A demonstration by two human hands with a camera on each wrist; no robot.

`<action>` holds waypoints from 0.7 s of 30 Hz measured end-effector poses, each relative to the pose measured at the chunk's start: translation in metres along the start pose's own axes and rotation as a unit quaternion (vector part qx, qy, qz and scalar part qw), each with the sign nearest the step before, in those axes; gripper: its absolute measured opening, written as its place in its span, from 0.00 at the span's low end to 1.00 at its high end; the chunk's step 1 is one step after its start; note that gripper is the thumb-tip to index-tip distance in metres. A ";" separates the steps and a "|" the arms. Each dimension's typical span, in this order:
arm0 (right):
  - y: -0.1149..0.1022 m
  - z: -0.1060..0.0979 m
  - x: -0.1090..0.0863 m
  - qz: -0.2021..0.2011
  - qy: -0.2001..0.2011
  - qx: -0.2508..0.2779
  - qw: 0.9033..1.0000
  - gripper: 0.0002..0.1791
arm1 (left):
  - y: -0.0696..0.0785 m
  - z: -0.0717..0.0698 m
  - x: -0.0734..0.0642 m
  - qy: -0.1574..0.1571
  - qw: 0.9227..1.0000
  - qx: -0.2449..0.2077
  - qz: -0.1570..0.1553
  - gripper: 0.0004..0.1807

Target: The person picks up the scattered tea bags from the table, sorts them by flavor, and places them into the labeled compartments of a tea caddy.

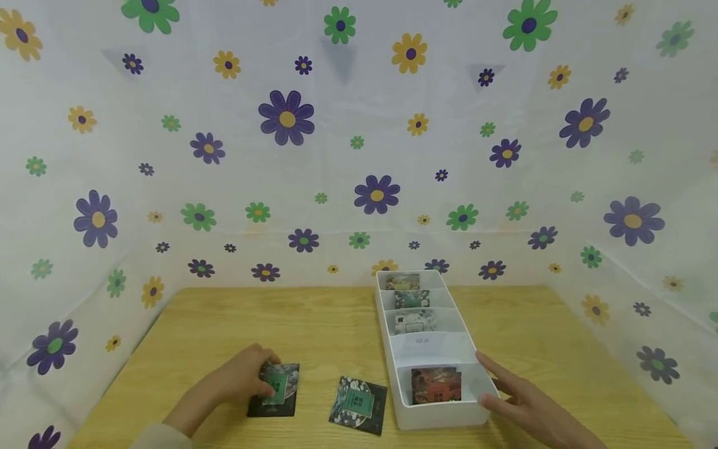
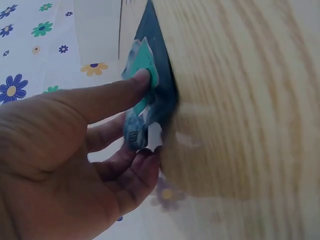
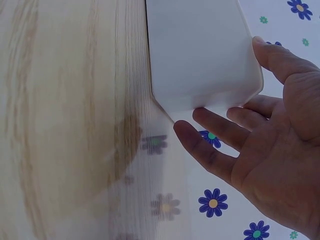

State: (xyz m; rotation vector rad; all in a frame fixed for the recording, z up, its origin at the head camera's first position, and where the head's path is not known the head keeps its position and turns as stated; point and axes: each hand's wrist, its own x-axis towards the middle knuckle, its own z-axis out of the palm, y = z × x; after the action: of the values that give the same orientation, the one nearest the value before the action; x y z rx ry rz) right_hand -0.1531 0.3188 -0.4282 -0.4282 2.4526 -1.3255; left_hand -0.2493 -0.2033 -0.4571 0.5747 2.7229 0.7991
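My left hand (image 1: 247, 377) pinches a dark square sachet (image 1: 288, 381) with a green label, thumb on its front. In the left wrist view, my thumb presses on the label of the sachet (image 2: 162, 75), and its edge lifts off the table. A second dark sachet (image 1: 358, 404) with white flowers and a green label lies flat between that hand and a long white divided box (image 1: 387, 368). My right hand (image 1: 524, 405) rests against the box's near right corner, fingers extended. The right wrist view has my fingertips touching the outer wall of the box (image 3: 200, 50).
Inside the box stand a red sachet (image 1: 436, 385) in the nearest compartment, a pale one (image 1: 415, 321), a green-labelled one (image 1: 412, 299) and a yellow-green one (image 1: 402, 282) farther back. One compartment (image 1: 432, 349) shows small writing on its divider. A flower-print curtain (image 1: 336, 162) surrounds the wooden table (image 1: 252, 318).
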 end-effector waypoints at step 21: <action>0.001 0.000 0.000 0.002 0.003 0.014 1.000 0.40 | 0.028 -0.026 0.001 0.131 0.979 -0.156 0.011 0.15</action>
State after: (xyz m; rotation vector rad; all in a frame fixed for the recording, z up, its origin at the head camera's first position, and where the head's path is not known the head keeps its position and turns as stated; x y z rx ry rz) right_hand -0.1535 0.3190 -0.4293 -0.4124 2.4351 -1.3598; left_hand -0.2503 -0.1933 -0.4205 0.4578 2.7364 1.3622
